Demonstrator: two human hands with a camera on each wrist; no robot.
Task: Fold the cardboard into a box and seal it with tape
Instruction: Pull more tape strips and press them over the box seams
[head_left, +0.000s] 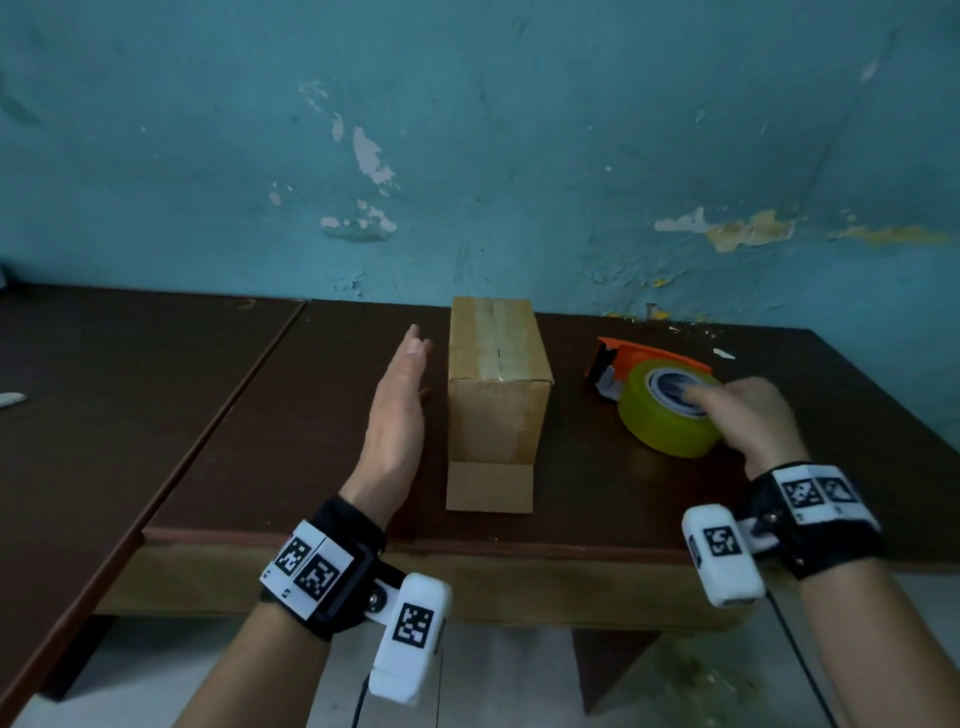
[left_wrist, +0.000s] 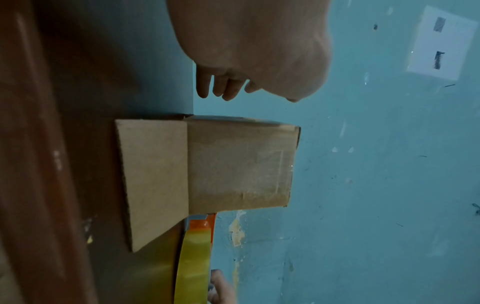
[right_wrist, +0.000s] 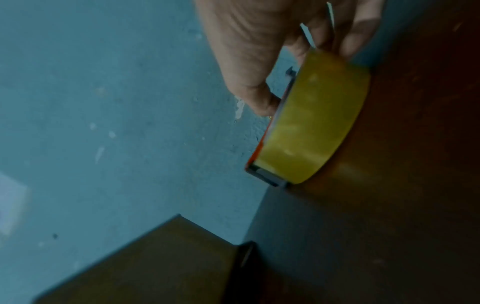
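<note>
A brown cardboard box (head_left: 496, 384) stands on the dark wooden table (head_left: 311, 415), with clear tape along its top seam. One bottom flap (head_left: 491, 486) lies flat on the table toward me. My left hand (head_left: 410, 358) is held flat and straight just left of the box, a small gap between them. The left wrist view shows the box (left_wrist: 239, 164), its flap (left_wrist: 155, 179) and straight fingers (left_wrist: 223, 86) clear of it. My right hand (head_left: 727, 410) grips the yellow tape roll (head_left: 670, 415) in its orange dispenser (head_left: 623, 358), right of the box. The right wrist view shows thumb and fingers round the roll (right_wrist: 317, 119).
A second dark table (head_left: 104, 389) adjoins on the left, with a white scrap (head_left: 10, 400) on it. The peeling blue wall (head_left: 467, 156) runs close behind the box. The table's near edge (head_left: 415, 540) is just in front of the flap.
</note>
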